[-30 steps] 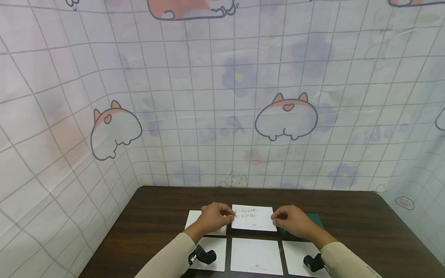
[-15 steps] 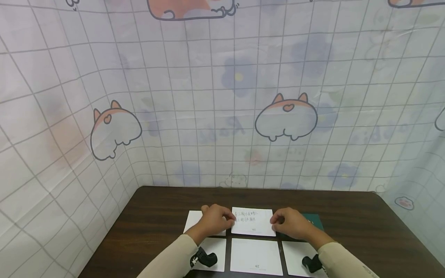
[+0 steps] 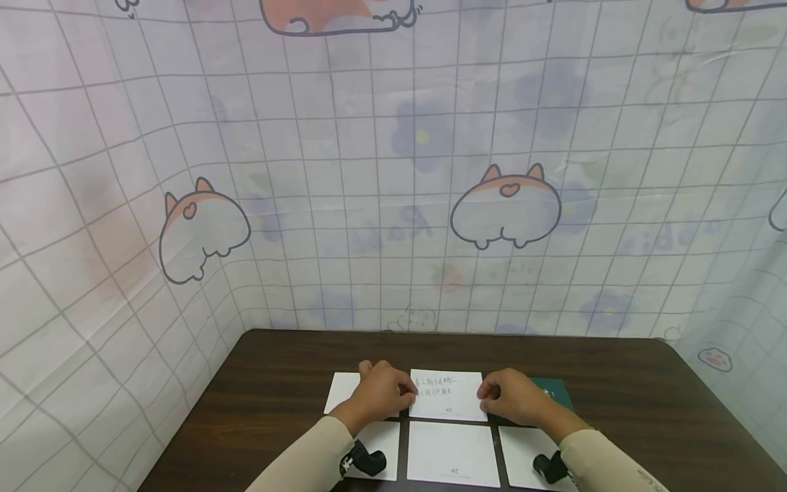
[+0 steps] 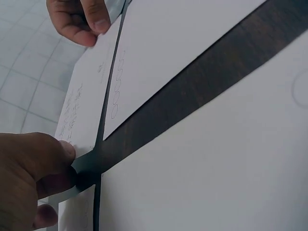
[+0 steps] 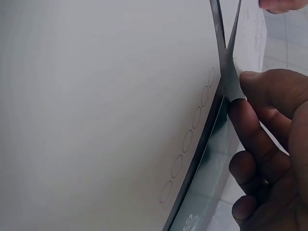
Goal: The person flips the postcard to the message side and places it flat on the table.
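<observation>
A white card [image 3: 447, 400] with lines of handwriting is at the centre of the back row. My left hand [image 3: 379, 391] pinches its left edge, thumb on the written face; in the left wrist view that thumb [image 4: 66, 150] overlaps the card's corner. At the opposite edge my right hand [image 3: 515, 396] pinches the card between thumb and index finger [image 5: 246, 118], the other fingers loosely curled below. A white card [image 3: 343, 391] lies partly hidden under my left hand. Behind my right hand a dark green card [image 3: 556, 391] with pale marks shows in part.
In the front row lie a white card [image 3: 453, 454] at centre, a left card [image 3: 382, 444] and a right card [image 3: 529, 447], the outer two partly covered by my wrists and their black cameras. The dark wooden table [image 3: 621, 403] meets a grid-patterned curtain [image 3: 381, 205] behind.
Both hands have brought the written card slightly lower and nearer to me, close to the front-row card. Their pinch on its two edges stays the same.
</observation>
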`<state>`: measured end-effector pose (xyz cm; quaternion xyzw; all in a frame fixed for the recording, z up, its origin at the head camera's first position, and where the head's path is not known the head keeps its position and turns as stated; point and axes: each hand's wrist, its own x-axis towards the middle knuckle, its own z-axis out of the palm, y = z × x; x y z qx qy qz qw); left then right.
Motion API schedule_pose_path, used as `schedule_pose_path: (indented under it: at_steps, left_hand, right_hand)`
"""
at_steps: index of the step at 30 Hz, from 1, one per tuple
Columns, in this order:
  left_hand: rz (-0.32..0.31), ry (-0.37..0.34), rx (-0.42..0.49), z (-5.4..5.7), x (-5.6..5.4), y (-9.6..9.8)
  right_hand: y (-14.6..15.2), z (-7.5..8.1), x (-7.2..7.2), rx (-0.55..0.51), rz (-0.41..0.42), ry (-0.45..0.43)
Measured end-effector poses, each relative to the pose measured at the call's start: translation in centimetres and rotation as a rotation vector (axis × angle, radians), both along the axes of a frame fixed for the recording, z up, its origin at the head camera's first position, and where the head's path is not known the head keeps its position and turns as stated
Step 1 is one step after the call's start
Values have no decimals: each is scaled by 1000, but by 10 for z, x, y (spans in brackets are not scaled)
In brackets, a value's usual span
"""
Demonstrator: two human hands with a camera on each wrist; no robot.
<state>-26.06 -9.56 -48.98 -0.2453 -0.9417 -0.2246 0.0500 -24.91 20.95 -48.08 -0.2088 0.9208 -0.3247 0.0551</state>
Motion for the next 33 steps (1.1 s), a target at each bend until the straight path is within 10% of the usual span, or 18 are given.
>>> schedule_pose_path:
  at_steps: [33]
  left_hand:
    - [15, 48, -92, 4, 4, 5]
  right_hand:
    - [-9, 2, 5, 182, -60, 103]
